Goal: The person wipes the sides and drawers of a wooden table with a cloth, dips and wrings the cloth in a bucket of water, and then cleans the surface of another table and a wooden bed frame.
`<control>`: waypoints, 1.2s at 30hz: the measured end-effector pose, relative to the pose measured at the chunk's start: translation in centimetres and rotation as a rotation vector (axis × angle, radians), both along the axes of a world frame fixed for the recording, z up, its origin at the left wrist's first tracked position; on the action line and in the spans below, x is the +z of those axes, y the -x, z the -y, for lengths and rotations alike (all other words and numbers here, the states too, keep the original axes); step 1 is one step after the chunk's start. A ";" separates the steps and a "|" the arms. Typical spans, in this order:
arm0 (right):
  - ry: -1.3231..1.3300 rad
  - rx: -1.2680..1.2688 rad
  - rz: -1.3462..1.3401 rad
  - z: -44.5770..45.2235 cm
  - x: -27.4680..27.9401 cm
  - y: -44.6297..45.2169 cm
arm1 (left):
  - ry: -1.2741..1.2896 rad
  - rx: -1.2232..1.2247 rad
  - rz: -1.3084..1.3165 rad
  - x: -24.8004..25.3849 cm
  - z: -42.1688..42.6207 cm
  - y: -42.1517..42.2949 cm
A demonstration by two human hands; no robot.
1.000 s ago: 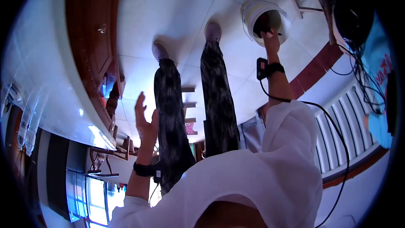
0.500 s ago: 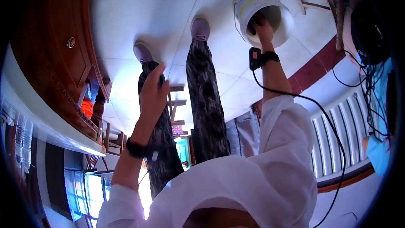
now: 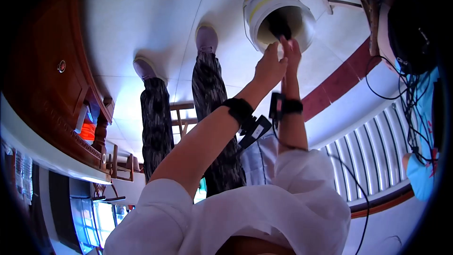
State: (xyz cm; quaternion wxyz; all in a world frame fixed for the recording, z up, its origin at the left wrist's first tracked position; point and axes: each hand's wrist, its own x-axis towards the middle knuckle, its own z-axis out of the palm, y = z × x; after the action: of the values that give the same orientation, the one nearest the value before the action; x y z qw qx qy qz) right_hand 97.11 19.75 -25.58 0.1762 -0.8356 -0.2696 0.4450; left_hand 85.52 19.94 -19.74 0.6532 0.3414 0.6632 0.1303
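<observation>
A white bucket (image 3: 302, 42) with a yellow stripe stands tilted in view on the tiled floor. A dark, soft-looking item (image 3: 279, 24) hangs at its mouth; what it is cannot be made out. My right hand (image 3: 291, 53) is at the near rim, its fingers closed on the lower end of that item. Just left of it, my left hand (image 3: 271, 68) reaches toward the same spot with thumb and fingers apart, nothing visible between them. Both wrists carry black straps with small devices.
My two shoes (image 3: 206, 39) and patterned trousers are left of the bucket. A wooden cabinet (image 3: 52, 61) stands at the left, a wooden stool (image 3: 347, 3) at the upper right. A person's light-blue sleeve (image 3: 420, 174), a black bag (image 3: 413, 38) and cables are at the right.
My left hand has moved right and up to beside my right hand. My right hand has drawn back from inside the bucket to its rim, with the dark item now showing beyond it.
</observation>
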 end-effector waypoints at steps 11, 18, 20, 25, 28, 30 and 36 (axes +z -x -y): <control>0.039 -0.266 -0.367 -0.5 -3.3 -1.7 | 0.270 0.030 0.086 -2.8 -1.6 1.1; -0.194 -0.691 -0.803 0.4 4.6 -2.1 | 0.294 0.430 0.153 -5.7 -1.8 -3.4; -0.222 -0.721 -0.801 0.7 4.0 -2.1 | 0.216 0.455 0.174 -5.8 -1.6 -3.5; -0.255 -0.908 -0.805 -0.5 2.0 -1.1 | 0.226 0.371 0.332 -4.2 -1.7 -3.1; -0.184 -0.879 -0.805 -1.5 1.5 -0.4 | 0.188 0.270 0.308 -2.3 -1.9 -2.8; -0.263 -0.929 -1.114 -2.6 2.1 0.8 | 0.166 0.087 0.267 -1.5 -2.8 -2.7; -0.295 -0.892 -1.202 -1.5 0.3 -1.2 | 0.089 -0.138 0.210 -0.7 -3.9 -1.9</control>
State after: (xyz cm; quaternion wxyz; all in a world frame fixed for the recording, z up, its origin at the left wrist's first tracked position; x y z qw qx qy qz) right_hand 98.32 21.26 -25.33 0.5654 -0.4474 0.1792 0.6694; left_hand 87.45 23.86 -20.48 0.7411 0.3415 0.5710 0.0906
